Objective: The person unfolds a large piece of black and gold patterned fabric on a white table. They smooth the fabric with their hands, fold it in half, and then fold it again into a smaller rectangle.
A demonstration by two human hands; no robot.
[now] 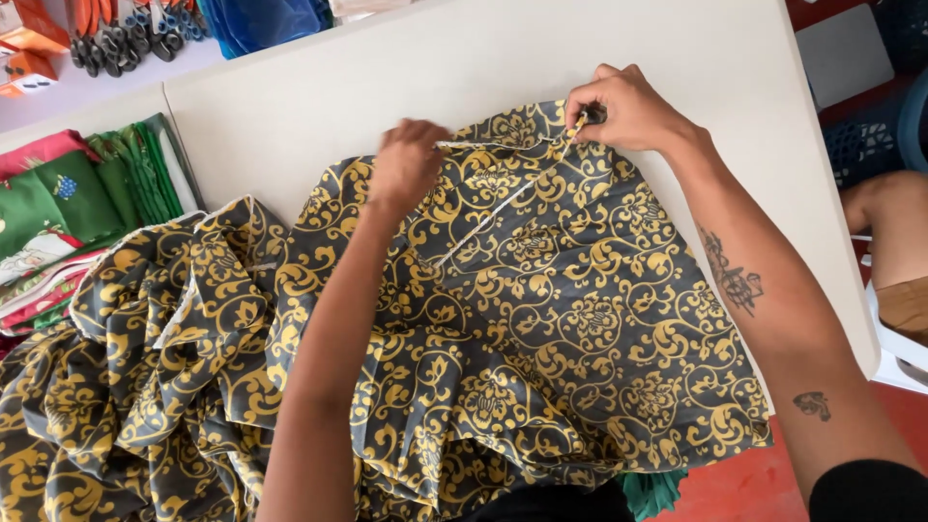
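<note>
firstly, far left: stack of folded green and red printed fabrics [58, 208] lying at table edge, partly covered by bunched cloth. above that, on adjoining grey surface, cluster of scissors with orange and black handles [121, 39] beside small orange boxes [27, 53]; blue material [261, 21] at top edge, kind not discernible.

centre: dark grey fabric with yellow floral scroll pattern [541, 319] spread across cream table [319, 106], flat on right portion, heaped in loose folds at lower left and hanging off near edge. pale stitched hem running along top edge and diagonally down through panel.

left hand [408, 162]: resting on top hem of patterned fabric, fingers curled under and closed upon cloth edge; slightly blurred, exact grip not discernible. forearm crossing over middle of fabric.

right hand [628, 106]: at upper right corner of fabric, thumb and forefinger pinched together on corner of hem, remaining fingers curled in. hem pulled straight between both hands, hands well apart along that edge. tattoos noted on right forearm; black sleeve at lower right.

right side: red floor [773, 483] beyond table edge, dark blue plastic crate [865, 145] near table, bare limb of another person [889, 217] at frame edge. scrap of green cloth [652, 491] showing beneath fabric at bottom.
</note>
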